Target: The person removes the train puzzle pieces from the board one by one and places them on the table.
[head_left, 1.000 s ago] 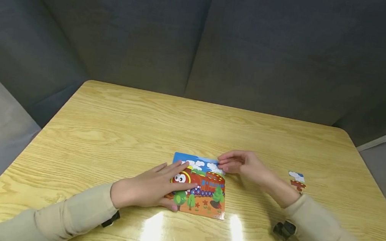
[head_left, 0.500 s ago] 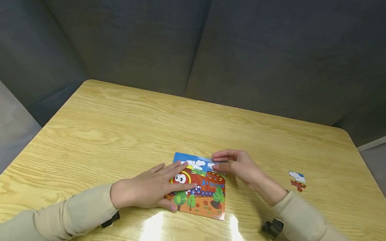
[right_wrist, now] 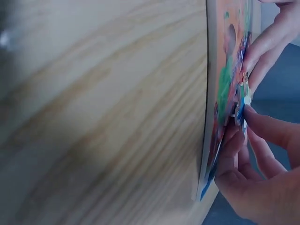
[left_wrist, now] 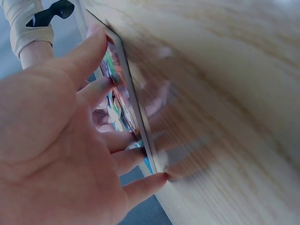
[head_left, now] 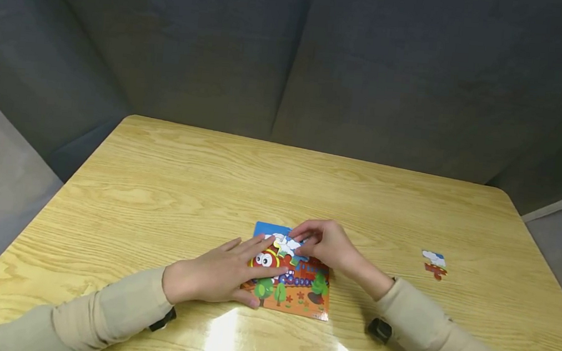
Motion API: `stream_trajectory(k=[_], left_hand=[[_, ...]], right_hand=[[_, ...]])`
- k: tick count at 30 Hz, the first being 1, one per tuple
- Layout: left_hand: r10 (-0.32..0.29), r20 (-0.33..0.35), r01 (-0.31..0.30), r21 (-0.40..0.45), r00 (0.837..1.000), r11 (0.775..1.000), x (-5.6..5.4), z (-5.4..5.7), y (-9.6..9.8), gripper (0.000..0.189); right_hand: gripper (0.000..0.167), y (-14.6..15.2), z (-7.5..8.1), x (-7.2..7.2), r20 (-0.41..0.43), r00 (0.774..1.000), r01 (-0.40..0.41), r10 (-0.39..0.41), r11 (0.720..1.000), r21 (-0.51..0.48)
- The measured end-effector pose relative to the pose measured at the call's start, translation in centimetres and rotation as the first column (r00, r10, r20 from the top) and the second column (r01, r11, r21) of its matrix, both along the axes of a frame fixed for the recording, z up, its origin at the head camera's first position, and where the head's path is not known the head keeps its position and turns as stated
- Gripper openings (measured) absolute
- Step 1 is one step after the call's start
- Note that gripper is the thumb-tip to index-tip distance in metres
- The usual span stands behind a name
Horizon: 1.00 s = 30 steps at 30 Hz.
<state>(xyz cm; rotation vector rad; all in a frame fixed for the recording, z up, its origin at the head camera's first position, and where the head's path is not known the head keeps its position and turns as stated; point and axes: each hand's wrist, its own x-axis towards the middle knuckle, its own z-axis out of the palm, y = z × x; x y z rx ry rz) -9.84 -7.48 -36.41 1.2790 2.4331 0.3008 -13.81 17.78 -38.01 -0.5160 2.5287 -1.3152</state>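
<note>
A jigsaw puzzle (head_left: 295, 305) with a cartoon train picture lies flat on the wooden table. My left hand (head_left: 216, 274) rests across its left side with fingers spread; in the left wrist view several fingertips (left_wrist: 133, 136) touch the puzzle and its edge. Over the upper part, my right hand (head_left: 332, 248) pinches a puzzle piece (head_left: 291, 246) with clouds and some green. Seen from the right wrist, this piece (right_wrist: 241, 110) is tilted and raised off the picture, between thumb and fingers. The puzzle's upper right part is hidden behind the right hand.
Two loose puzzle pieces lie to the right: a cloud piece (head_left: 434, 258) and, just below it, a red piece (head_left: 436, 271). Dark cloth (head_left: 291, 59) hangs behind the table's far edge.
My right hand has moved left along the top of the puzzle and now holds a piece raised from the picture. The left hand has stayed in place.
</note>
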Motion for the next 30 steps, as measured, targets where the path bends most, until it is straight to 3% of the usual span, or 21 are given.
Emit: stream_trajectory(k=[4, 13, 21, 30], left_hand=[[-0.002, -0.003, 0.002, -0.007, 1.0, 1.0, -0.1, -0.1, 0.0, 0.068], [0.005, -0.005, -0.005, -0.018, 1.0, 1.0, 0.0, -0.2, 0.0, 0.07], [0.0, -0.018, -0.001, -0.013, 1.0, 1.0, 0.0, -0.2, 0.0, 0.07], [-0.006, -0.021, 0.006, -0.013, 1.0, 1.0, 0.0, -0.2, -0.1, 0.07]], right_hand=[[0.02, -0.3, 0.1, 0.0, -0.024, 1.0, -0.011, 0.012, 0.999, 0.037], [0.019, 2.1, 0.9, -0.6, 0.036, 0.999, 0.011, -0.012, 1.0, 0.002], [0.019, 7.0, 1.4, -1.2, 0.085, 0.992, 0.088, -0.092, 0.995, 0.041], [0.021, 14.1, 1.5, -1.2, 0.046, 0.986, 0.144, -0.158, 0.964, 0.225]])
